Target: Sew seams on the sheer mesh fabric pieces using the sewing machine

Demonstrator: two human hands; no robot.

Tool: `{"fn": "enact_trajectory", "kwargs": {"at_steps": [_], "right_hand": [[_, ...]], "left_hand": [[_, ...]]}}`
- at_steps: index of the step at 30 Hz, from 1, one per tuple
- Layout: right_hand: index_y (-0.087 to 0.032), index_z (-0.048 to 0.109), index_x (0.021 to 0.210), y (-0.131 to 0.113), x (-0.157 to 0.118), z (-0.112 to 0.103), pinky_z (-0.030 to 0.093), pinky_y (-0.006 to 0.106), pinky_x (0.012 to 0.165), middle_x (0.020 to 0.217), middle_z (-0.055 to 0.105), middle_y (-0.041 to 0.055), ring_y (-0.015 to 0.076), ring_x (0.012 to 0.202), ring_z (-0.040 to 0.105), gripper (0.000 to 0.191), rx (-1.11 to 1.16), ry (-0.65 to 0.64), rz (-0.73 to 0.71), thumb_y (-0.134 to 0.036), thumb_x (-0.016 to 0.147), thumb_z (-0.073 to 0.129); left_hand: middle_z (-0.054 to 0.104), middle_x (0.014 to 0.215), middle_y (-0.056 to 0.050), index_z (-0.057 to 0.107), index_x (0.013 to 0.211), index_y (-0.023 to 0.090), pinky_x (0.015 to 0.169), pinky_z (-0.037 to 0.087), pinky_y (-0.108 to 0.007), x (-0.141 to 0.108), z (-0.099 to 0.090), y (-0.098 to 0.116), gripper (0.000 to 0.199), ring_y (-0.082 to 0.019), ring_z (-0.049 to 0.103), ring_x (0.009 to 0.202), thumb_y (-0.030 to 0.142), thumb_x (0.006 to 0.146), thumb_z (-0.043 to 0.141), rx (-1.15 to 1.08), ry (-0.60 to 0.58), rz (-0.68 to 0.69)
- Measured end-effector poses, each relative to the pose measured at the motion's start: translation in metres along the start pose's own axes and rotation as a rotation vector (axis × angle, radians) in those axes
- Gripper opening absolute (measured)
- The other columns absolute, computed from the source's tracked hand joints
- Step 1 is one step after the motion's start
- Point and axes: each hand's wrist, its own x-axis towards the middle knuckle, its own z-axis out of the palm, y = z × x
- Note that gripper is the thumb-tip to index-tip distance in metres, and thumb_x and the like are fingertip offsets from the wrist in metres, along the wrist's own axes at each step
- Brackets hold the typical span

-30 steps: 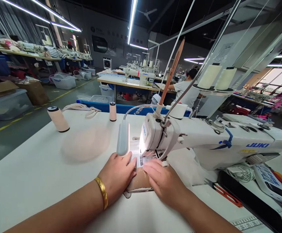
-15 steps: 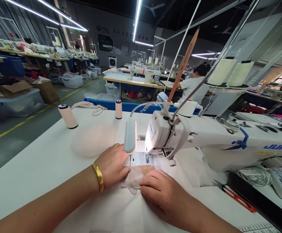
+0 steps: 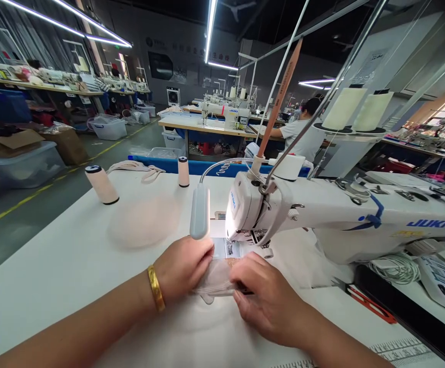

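Observation:
A piece of sheer pale fabric [image 3: 215, 278] lies in front of the needle plate of a white sewing machine [image 3: 240, 204]. My left hand [image 3: 182, 263], with a gold bangle at the wrist, has its fingers curled together on the fabric's left edge. On the right side, my right hand [image 3: 264, 294] is bent around the fabric, thumb below and fingers above; part of the cloth is hidden under them. The presser foot [image 3: 230, 248] is just beyond the fabric's far edge. A small lamp [image 3: 200, 212] hangs above my left fingertips.
Two pinkish thread cones [image 3: 102, 185] stand at the table's far left. A pale, thin round piece [image 3: 143, 222] lies left of the machine. To the right are orange-handled scissors [image 3: 372, 304], a black long object [image 3: 406, 317], and a ruler [image 3: 402, 350]. A co-worker [image 3: 301, 135] sits beyond.
My left hand has curled its fingers in closer to the fabric. The right hand has lifted and bent, its thumb now apart from the fingers. The view has shifted slightly.

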Motion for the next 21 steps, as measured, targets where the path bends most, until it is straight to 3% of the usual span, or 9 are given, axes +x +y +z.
{"fn": "enact_trajectory", "kwargs": {"at_steps": [3,7,10,15,18,21], "right_hand": [[-0.021,0.055,0.115,0.001,0.003,0.007,0.045,0.036,0.074,0.099,0.062,0.004,0.021,0.082,0.055,0.023,0.077,0.071,0.176,-0.039,0.1,0.061],[-0.023,0.059,0.099,0.001,0.006,0.013,0.044,0.032,0.074,0.09,0.064,0.0013,0.0192,0.081,0.056,0.011,0.133,0.138,0.189,-0.027,0.105,0.05],[-0.023,0.059,0.095,-0.001,0.007,0.012,0.043,0.031,0.072,0.082,0.062,-0.0001,0.0181,0.076,0.054,0.016,0.12,0.195,0.163,-0.023,0.104,0.046],[-0.023,0.058,0.097,-0.005,0.007,0.008,0.043,0.031,0.07,0.081,0.062,-0.0007,0.018,0.075,0.055,0.012,0.115,0.238,0.139,-0.033,0.102,0.056],[-0.023,0.06,0.1,-0.004,0.007,0.009,0.043,0.031,0.073,0.085,0.066,0.0006,0.0176,0.076,0.056,0.013,0.095,0.247,0.084,-0.024,0.106,0.049],[-0.022,0.06,0.1,-0.001,0.007,0.011,0.042,0.03,0.072,0.084,0.064,0.0005,0.0167,0.074,0.054,0.015,0.05,0.277,0.042,-0.017,0.105,0.046]], "left_hand": [[0.059,0.073,0.0,0.049,0.078,0.022,0.059,0.037,-0.029,-0.001,0.007,0.019,0.026,-0.017,0.05,0.065,0.017,0.102,0.041,-0.001,0.164,0.179],[0.057,0.075,0.0,0.048,0.078,0.021,0.065,0.037,-0.029,-0.006,0.011,0.034,0.027,-0.017,0.043,0.068,0.01,0.101,0.043,-0.023,0.335,0.294],[0.058,0.076,0.0,0.052,0.083,0.021,0.068,0.037,-0.028,-0.008,0.009,0.035,0.024,-0.017,0.042,0.07,0.005,0.099,0.044,-0.047,0.381,0.287],[0.061,0.076,0.001,0.056,0.089,0.021,0.07,0.036,-0.029,-0.008,0.008,0.034,0.023,-0.016,0.041,0.069,0.001,0.097,0.047,-0.061,0.402,0.347],[0.061,0.078,0.001,0.059,0.094,0.02,0.072,0.037,-0.03,-0.008,0.009,0.034,0.023,-0.016,0.042,0.07,-0.001,0.096,0.049,-0.054,0.405,0.367],[0.064,0.089,-0.003,0.063,0.114,0.017,0.078,0.041,-0.031,-0.008,0.01,0.034,0.027,-0.017,0.049,0.079,0.0,0.095,0.053,-0.021,0.45,0.346]]}}
